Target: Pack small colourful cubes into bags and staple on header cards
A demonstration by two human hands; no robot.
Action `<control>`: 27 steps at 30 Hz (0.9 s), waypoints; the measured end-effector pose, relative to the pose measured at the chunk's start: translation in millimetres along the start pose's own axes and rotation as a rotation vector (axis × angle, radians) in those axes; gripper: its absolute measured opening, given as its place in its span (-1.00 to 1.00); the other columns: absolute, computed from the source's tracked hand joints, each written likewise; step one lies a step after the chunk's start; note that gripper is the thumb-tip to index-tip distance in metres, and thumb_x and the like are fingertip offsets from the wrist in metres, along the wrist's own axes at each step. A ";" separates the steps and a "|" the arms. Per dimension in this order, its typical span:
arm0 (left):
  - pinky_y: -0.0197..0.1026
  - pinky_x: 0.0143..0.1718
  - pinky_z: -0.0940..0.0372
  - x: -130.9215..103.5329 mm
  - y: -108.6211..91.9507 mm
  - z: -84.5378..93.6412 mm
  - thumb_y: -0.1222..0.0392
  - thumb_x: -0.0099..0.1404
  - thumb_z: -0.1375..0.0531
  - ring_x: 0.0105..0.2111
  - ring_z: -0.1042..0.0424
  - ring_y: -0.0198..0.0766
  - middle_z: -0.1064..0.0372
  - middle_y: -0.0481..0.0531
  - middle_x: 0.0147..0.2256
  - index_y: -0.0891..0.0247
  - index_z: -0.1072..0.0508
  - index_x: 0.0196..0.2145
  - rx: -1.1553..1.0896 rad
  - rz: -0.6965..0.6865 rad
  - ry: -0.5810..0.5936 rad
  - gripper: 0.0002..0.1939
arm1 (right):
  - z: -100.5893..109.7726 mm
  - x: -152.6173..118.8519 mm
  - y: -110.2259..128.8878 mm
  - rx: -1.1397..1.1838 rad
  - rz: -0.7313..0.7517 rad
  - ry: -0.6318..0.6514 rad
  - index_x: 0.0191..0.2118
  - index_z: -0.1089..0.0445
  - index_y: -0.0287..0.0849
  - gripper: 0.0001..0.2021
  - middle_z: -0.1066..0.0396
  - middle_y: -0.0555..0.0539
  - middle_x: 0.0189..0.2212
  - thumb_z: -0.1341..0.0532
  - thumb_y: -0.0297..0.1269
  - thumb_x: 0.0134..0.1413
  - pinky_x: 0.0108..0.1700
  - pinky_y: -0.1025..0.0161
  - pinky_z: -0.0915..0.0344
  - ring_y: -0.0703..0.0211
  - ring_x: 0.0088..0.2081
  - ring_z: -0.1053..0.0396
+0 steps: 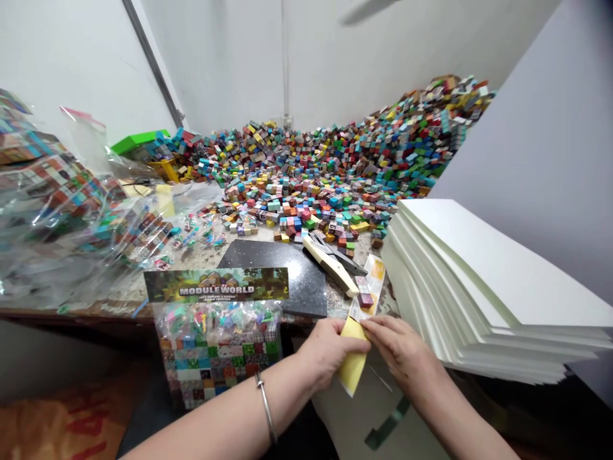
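My left hand [325,351] grips a yellow paper strip [353,365] between thumb and fingers, just off the table's front edge. Closed fingers of my right hand [400,351] pinch the strip's upper end, where a whitish piece shows. Just beyond lie a purple-red cube [365,300] and a white and orange printed strip [376,281]. A cream-handled stapler [330,265] rests partly on a dark stone slab [268,255]. Left of my hands is a clear bag of patterned cubes [215,364] under a "Module World" header card [218,285].
A large heap of small coloured cubes [306,166] covers the table's back. A stack of white sheets [479,287] stands close on the right. Filled clear plastic bags [71,211] crowd the left side. A green strap [387,425] lies below my right hand.
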State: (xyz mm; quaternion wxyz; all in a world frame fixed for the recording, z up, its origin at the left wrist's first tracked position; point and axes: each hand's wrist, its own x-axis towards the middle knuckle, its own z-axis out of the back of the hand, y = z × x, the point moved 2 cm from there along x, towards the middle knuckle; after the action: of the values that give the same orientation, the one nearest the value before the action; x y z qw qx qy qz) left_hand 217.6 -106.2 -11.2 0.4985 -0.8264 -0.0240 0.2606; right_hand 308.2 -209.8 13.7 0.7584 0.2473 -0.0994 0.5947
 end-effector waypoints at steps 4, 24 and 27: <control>-0.29 -0.47 -0.07 0.2 1.5 0.4 0.35 -0.15 -0.22 -0.55 -0.20 -0.38 -0.29 -0.06 -0.55 0.36 -0.44 -0.43 0.012 0.010 -0.031 -0.78 | 2.1 0.6 0.2 -0.018 0.031 -0.029 -0.25 -0.42 -0.24 -0.74 -0.44 -0.18 -0.35 0.02 -0.38 0.13 -0.31 0.25 -0.39 0.15 -0.33 -0.38; -0.28 -0.46 -0.04 -4.0 -0.3 -1.9 0.28 -0.17 -0.23 -0.58 -0.16 -0.39 -0.24 -0.09 -0.62 0.36 -0.40 -0.54 -0.048 0.019 -0.063 -0.85 | -2.7 -6.3 5.0 -0.121 0.090 0.047 -0.23 -0.40 -0.26 -0.73 -0.43 -0.20 -0.37 0.05 -0.41 0.13 -0.28 0.14 -0.36 0.09 -0.33 -0.35; -0.29 -0.49 0.01 -5.0 -0.9 -2.8 0.25 -0.18 -0.24 -0.59 -0.12 -0.40 -0.19 -0.12 -0.64 0.34 -0.36 -0.56 -0.030 0.026 -0.057 -0.83 | -6.9 -9.1 -2.1 -0.120 0.068 0.053 -0.24 -0.39 -0.27 -0.71 -0.42 -0.21 -0.37 0.07 -0.39 0.14 -0.27 0.14 -0.35 0.09 -0.32 -0.35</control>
State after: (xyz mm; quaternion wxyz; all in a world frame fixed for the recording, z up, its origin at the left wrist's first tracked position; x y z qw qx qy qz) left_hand 214.8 -109.5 -7.3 0.4819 -0.8262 -0.0315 0.2901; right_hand 306.7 -214.5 3.2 0.7536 0.1820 -0.1229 0.6196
